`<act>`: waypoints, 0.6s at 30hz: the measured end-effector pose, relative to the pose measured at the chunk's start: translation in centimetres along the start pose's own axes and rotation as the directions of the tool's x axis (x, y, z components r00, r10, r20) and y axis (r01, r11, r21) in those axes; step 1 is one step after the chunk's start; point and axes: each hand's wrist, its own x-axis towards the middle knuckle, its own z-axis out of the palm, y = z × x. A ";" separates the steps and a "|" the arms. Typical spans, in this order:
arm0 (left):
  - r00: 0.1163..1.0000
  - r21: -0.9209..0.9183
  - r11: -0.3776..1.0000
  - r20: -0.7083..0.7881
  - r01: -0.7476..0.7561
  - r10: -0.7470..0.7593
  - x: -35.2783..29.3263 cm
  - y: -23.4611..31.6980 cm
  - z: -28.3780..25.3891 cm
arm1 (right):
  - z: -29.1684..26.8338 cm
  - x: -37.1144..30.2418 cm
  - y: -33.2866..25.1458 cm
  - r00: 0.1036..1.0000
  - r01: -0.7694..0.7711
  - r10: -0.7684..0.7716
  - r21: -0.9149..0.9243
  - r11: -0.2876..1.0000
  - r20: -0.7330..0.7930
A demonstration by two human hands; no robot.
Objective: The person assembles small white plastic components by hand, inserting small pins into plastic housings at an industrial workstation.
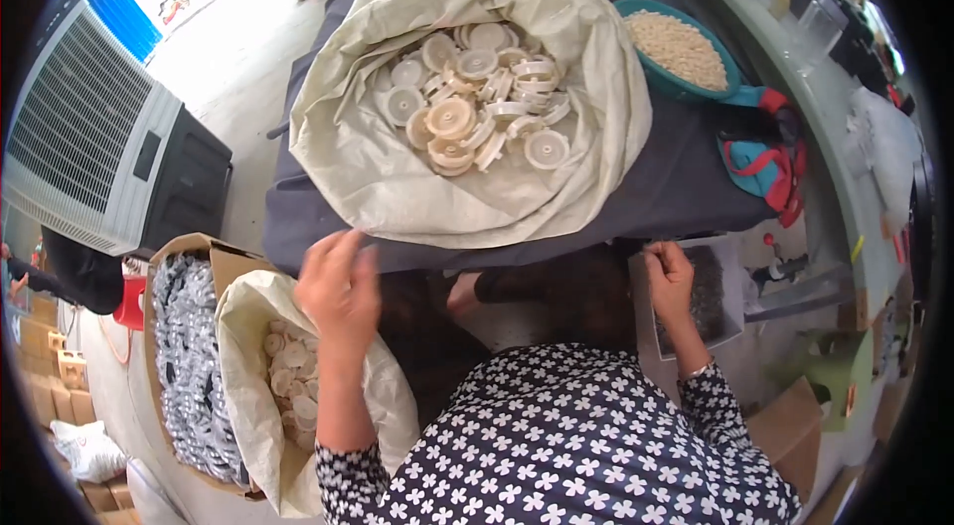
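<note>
A wide-mouthed pale woven sack (pixel 348 167) lies rolled back on the dark-covered table, holding many cream round plastic wheel-like parts (pixel 477 63). My left hand (pixel 341 287) is at the table's near left edge, above a second sack (pixel 243 311) with similar round parts (pixel 290 366). Its fingers are partly smeared by motion, and I see nothing clear in them. On the right, my right hand (pixel 671 279) is closed with fingertips pinched together, over the edge of a white bin (pixel 733 272) of small dark pieces (pixel 705 299). Whatever the pinch holds is too small to make out.
A teal bowl (pixel 733 78) of small pale pieces stands at the table's far right, near a red and blue cloth item (pixel 765 162). At left are a cardboard box (pixel 159 326) of grey wrapped parts and a large air cooler (pixel 89 118). A metal lever (pixel 785 267) stands right of the bin.
</note>
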 end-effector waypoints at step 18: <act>0.799 0.059 0.907 0.499 -0.417 0.335 5.2 5.1 19.3 | -6.9 -4.2 10.2 0.973 -0.154 0.064 -0.416 0.896 -0.223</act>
